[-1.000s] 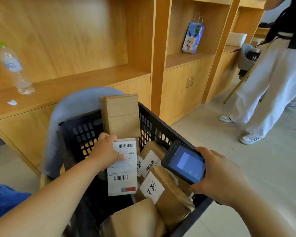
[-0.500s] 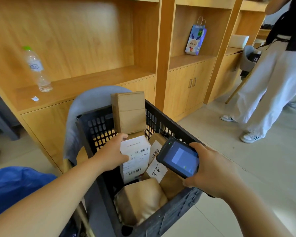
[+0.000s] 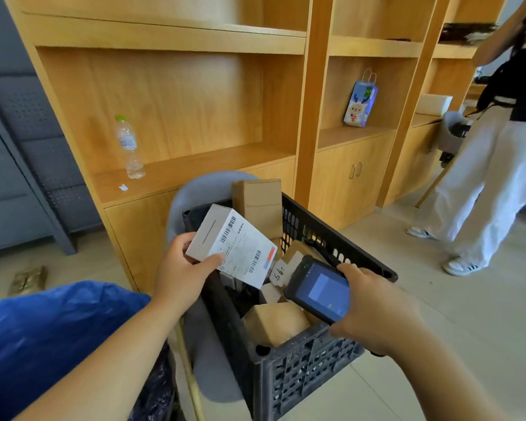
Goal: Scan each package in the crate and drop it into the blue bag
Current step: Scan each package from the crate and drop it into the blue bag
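My left hand [image 3: 181, 270] grips a white box package [image 3: 231, 244] by its near end and holds it tilted above the left rim of the black crate [image 3: 301, 369], its barcode label facing up. My right hand [image 3: 374, 311] holds a dark handheld scanner [image 3: 318, 288] over the crate, screen up, just right of the white box. Several brown cardboard packages [image 3: 274, 322] lie inside the crate, and one tall brown box [image 3: 257, 205] stands at its far side. The blue bag [image 3: 52, 335] lies at the lower left, under my left forearm.
The crate sits on a grey chair [image 3: 201, 189] in front of wooden shelving [image 3: 176, 95]. A water bottle [image 3: 128, 147] stands on the shelf, a small gift bag [image 3: 360, 104] in another bay. A person in white trousers [image 3: 480, 189] stands at right. A flat packet [image 3: 28, 279] lies on the floor.
My left hand has lifted the white box up out of the crate and tilted it toward the left. The scanner stays beside it; the view has pulled back, showing more of the blue bag.
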The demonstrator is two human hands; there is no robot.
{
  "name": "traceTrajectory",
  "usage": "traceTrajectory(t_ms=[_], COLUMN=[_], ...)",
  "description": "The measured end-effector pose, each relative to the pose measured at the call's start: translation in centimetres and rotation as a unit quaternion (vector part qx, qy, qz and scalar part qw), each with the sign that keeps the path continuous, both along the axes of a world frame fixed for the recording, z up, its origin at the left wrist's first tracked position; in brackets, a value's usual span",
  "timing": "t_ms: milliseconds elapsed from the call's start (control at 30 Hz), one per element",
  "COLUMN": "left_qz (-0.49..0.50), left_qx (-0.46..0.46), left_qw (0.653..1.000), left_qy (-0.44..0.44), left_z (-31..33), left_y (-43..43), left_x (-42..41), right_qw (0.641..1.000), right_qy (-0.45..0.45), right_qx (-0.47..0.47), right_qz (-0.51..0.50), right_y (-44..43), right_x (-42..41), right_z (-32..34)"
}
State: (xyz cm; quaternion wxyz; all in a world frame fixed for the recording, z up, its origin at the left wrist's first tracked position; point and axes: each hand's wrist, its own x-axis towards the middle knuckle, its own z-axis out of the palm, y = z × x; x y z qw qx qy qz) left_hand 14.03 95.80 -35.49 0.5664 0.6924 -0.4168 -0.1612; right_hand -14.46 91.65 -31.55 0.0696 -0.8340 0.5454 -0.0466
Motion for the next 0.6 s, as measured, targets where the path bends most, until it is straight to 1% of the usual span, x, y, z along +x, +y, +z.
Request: traceTrajectory(t_ms=[267,600], left_qz=[0.027,0.027], left_qx=[-0.031,-0.042], left_qw=[0.999,0.998], left_qy=[0.032,0.046], left_z=[0.7,0.6], left_y=[3.9,4.5], left_x=[0.7,1.0], right_qw=[0.999,0.999], right_qy=[0.016,0.021], right_qx=[0.002,-0.004], right_qz=[0.031,0.036], right_y=[1.6,2.3], right_x=[0.9,0.8], right_z=[0.2,1.0])
